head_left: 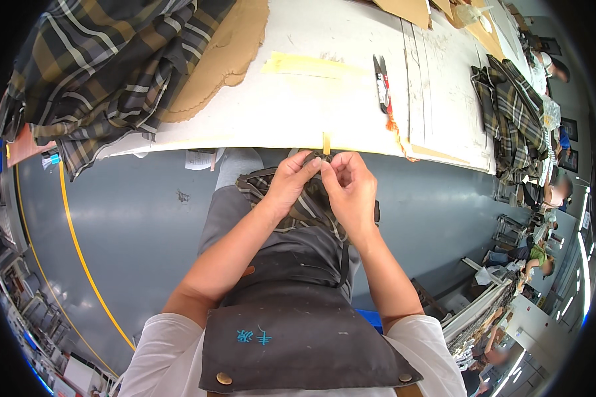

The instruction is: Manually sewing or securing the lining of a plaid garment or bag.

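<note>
A dark plaid cloth (291, 215) with brown and white stripes hangs over my lap, just below the table's near edge. My left hand (290, 180) pinches its upper edge between thumb and fingers. Close beside it, my right hand (351, 188) pinches the same edge, its fingers curled in. The two thumbs nearly meet, and the bit of cloth between the fingertips is mostly hidden. Just beyond the hands, a short strip of yellow tape (326, 142) sits on the table edge. Thread snips (382, 86) with dark blades lie on the table, ahead and to the right.
The white table (351, 109) carries a heap of plaid cloth (112, 73) and a brown cardboard pattern (235, 59) at left. More plaid pieces (510, 109) hang over its right end. Orange thread (394, 129) trails from the snips. Other people work far right.
</note>
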Motion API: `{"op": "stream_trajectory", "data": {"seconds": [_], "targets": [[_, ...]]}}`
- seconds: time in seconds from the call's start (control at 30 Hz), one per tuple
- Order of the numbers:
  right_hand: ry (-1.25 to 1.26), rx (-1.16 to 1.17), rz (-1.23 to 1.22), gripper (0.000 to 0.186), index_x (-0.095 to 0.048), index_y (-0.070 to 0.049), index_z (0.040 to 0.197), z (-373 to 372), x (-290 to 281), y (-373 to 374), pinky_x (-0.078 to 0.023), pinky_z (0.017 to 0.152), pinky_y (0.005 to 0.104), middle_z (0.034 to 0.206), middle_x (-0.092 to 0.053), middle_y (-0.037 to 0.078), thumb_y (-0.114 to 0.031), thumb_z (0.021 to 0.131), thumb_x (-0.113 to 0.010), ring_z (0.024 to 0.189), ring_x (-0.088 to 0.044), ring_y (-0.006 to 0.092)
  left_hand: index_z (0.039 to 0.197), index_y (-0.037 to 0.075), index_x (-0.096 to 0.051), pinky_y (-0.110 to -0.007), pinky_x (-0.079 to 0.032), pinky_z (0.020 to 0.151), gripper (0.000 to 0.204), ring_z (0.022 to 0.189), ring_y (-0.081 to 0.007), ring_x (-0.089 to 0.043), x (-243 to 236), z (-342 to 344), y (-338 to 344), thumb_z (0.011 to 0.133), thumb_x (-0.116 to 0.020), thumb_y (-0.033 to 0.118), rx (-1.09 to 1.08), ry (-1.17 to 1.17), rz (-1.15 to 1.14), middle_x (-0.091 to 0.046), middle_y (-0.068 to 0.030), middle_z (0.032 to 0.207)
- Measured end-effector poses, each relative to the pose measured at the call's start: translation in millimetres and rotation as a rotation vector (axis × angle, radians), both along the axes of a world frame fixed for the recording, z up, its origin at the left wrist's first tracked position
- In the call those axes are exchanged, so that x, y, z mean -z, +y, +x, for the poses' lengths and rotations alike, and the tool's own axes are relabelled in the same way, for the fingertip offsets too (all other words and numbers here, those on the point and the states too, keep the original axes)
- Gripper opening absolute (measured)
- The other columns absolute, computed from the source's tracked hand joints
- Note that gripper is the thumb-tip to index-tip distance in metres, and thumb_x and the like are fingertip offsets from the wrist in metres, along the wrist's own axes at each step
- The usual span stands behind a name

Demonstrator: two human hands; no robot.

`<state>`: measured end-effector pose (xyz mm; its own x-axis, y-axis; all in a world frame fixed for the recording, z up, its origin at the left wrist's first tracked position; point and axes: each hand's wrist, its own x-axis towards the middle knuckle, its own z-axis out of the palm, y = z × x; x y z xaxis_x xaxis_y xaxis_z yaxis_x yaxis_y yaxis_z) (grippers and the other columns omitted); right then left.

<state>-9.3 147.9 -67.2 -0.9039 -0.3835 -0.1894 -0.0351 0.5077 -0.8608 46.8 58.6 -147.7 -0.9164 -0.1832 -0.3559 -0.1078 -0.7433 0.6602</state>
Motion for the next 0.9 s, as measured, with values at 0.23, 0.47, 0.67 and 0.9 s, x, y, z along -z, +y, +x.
{"op": "stream_trajectory", "data": {"seconds": [0.23, 0.47, 0.67, 0.9], "targets": [[0.157, -0.032, 0.108, 0.015, -0.050, -0.001, 0.075, -5.1, 0.5, -11.4, -0.040, 0.047, 0.0240, 0.058, -0.053, 0.005, -0.009, 0.080, -0.061, 0.050, -0.048, 0.0082, 0.107, 0.001, -0.057, -0.022, -0.039, 0.083, 0.026, 0.091, -0.0060, -0.051, -3.9, -2.3, -0.5, 0.087, -0.055, 0.018, 0.002, 0.000, 0.021, -0.060, -0.0009, 0.097], [0.123, -0.039, 0.014, 0.015, -0.050, 0.000, 0.076, -7.5, 7.2, -1.4, -0.040, 0.046, 0.0252, 0.058, -0.053, 0.004, -0.010, 0.085, -0.056, 0.051, -0.051, 0.0082, 0.109, 0.003, -0.057, -0.023, -0.039, 0.086, 0.026, 0.094, -0.0068, -0.052, -0.8, -1.1, 0.6, 0.087, -0.054, 0.017, -0.007, 0.015, 0.022, -0.061, -0.0013, 0.100], [-0.224, 0.136, -0.260, 0.014, -0.052, -0.001, 0.077, -6.4, 3.6, 2.5, -0.038, 0.043, 0.0186, 0.059, -0.053, -0.001, -0.011, 0.087, -0.054, 0.050, -0.048, 0.0042, 0.104, 0.001, -0.058, -0.020, -0.041, 0.077, 0.023, 0.084, -0.0048, -0.052, -2.5, -0.4, 1.0, 0.087, -0.055, 0.016, -0.031, 0.005, 0.075, -0.060, -0.0005, 0.092], [-0.160, -0.008, -0.191, 0.016, -0.053, 0.000, 0.077, -9.6, 8.5, 8.5, -0.040, 0.045, 0.0202, 0.058, -0.053, 0.001, -0.012, 0.088, -0.051, 0.049, -0.050, 0.0060, 0.103, 0.001, -0.058, -0.021, -0.042, 0.076, 0.023, 0.083, -0.0054, -0.052, -2.0, -1.4, -1.7, 0.087, -0.055, 0.017, -0.011, 0.021, 0.077, -0.061, -0.0012, 0.092]]}}
